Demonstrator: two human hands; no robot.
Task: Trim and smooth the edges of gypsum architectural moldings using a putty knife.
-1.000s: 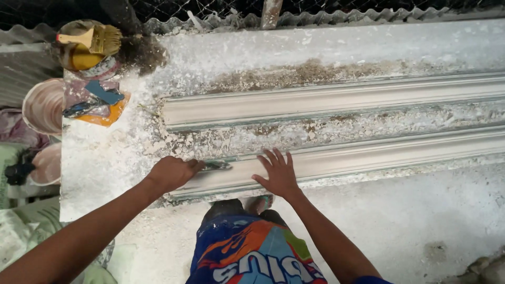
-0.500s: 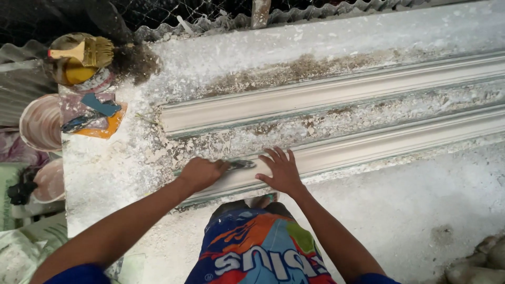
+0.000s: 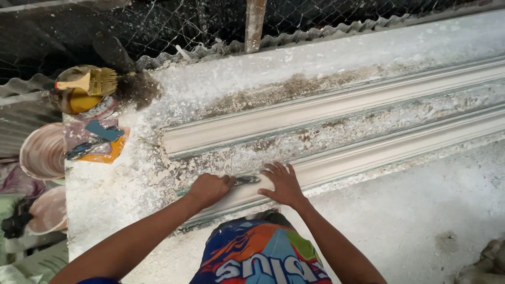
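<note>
Plaster, cast as a long white profiled moulding (image 3: 368, 152), is lying along the dusty bench under both hands — likely stiff, heavy and brittle, best supported along its length, not by one end. Left hand (image 3: 209, 189) is clenching a small metal scraper (image 3: 246, 180); its blade is hard to make out. Right hand (image 3: 284, 184) is pressing flat, fingers spread — the moulding's far end is cut off.

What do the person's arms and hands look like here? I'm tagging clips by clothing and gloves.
Both hands are bare: no gloves on the left hand or the right hand, and no watch, ring or band shows. The forearms are uncovered too. Only a sliver of dark blue sleeve appears at the left upper arm, at the picture's bottom edge.
</note>
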